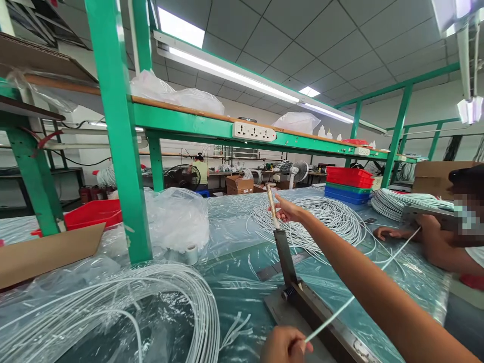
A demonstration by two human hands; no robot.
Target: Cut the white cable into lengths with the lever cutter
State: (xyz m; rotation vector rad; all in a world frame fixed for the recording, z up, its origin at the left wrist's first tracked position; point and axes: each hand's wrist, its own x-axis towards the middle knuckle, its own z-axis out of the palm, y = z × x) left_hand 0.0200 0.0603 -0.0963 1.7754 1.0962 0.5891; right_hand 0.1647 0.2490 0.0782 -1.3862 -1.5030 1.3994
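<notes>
Spreading under everything, the table (242,259) lies beneath clear plastic, with the green rack (117,126) rising from its left part. White cable coils sit on it: the near coil (206,302) at the lower left, the far coil (340,217) beyond the right forearm. Between them stands a metal lever tool (285,257), its base bar running toward the lower right and its arm raised, leaning up and slightly left to a pale handle (271,204). The right hand (288,209) is at this handle, its bent fingers against the right side; whether they close fully around it cannot be told. Low in the view, beside the tool's base, the left hand (283,345) has thumb and fingers pinched together on a single white cable (328,319). This leaves the fingers on their right side, its long axis straight and slanting up to the right; it crosses above the base bar, passes behind the right forearm and points to a co-worker's hand (428,222) at the table's right side.
</notes>
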